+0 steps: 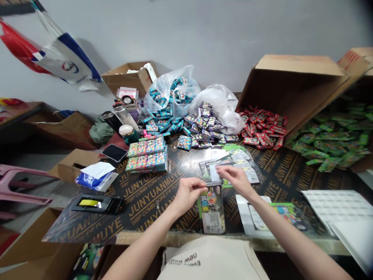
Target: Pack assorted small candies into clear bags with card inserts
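A dark printed packet [211, 210] with green lettering and a pale label panel lies flat near the table's front edge. My left hand [189, 193] pinches its top left edge between thumb and fingertips. Just above and to the right, my right hand [237, 181] has its fingertips drawn together; whatever they hold, if anything, is too small to make out. Under and beyond the right hand is a loose pile of flat printed packets [247, 167] in clear film. Another printed packet [284, 212] lies on pale sheets, partly behind my right forearm.
Heaps of small blue packs [163, 122], purple packs [204, 128], red packs [264, 130] and green packs [332, 144] line the back, beside cardboard boxes [294, 74]. Stacked packs [147, 155], a phone [114, 152] and a tape dispenser [97, 204] stand left; white label sheets [340, 206] lie right.
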The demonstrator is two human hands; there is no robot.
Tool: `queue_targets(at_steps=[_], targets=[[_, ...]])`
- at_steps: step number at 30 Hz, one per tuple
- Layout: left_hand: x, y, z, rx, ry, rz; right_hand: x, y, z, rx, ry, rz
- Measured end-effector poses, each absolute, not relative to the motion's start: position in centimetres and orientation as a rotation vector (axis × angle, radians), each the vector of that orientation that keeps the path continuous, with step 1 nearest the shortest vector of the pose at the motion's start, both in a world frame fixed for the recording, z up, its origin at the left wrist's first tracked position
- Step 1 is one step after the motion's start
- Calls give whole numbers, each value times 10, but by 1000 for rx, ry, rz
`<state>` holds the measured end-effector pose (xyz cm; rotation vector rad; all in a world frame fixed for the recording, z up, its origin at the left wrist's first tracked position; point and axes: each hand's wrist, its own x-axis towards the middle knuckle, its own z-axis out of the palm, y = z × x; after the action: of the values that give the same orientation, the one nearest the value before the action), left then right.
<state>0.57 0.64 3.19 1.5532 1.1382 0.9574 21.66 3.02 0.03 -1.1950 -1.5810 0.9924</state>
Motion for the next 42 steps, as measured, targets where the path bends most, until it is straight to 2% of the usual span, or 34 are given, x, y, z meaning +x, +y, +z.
queue_targets(at_steps=[3, 6, 10, 14, 16, 18, 22, 24, 29, 33, 38, 42], targets=[[-21, 4, 24, 1356, 1298, 1111, 195, 96, -11, -1304, -1650, 646], [-64, -5, 6, 1143, 1504, 1344, 155, 150, -26, -1413, -2025, 357], [-122, -22, -28, 835, 1759, 1648, 103, 187, -35, -1453, -2198, 222], [-147, -36, -47, 1074, 2043, 1237, 89, 194, -32, -1458, -2168, 223], [-142, -36, -44, 1171, 2065, 1165, 92, 185, -29, -1469, -2140, 227], [-125, -28, -35, 1084, 1915, 1226, 97, 162, -27, -1429, -2096, 281], [-72, 1, -9, 782, 1389, 1290, 106, 89, -19, -1196, -1864, 662], [-45, 13, -1, 745, 1188, 1264, 113, 53, -14, -1153, -1787, 750], [-10, 17, 2, 731, 1122, 1142, 142, 8, -1, -1138, -1889, 663], [-9, 11, 2, 795, 1065, 860, 167, 3, 7, -1069, -2128, 614], [-11, 3, 5, 1035, 1094, 729, 170, 1, 10, -887, -2192, 685], [-33, -2, -2, 1493, 1066, 606, 175, 2, -1, -968, -2071, 660]])
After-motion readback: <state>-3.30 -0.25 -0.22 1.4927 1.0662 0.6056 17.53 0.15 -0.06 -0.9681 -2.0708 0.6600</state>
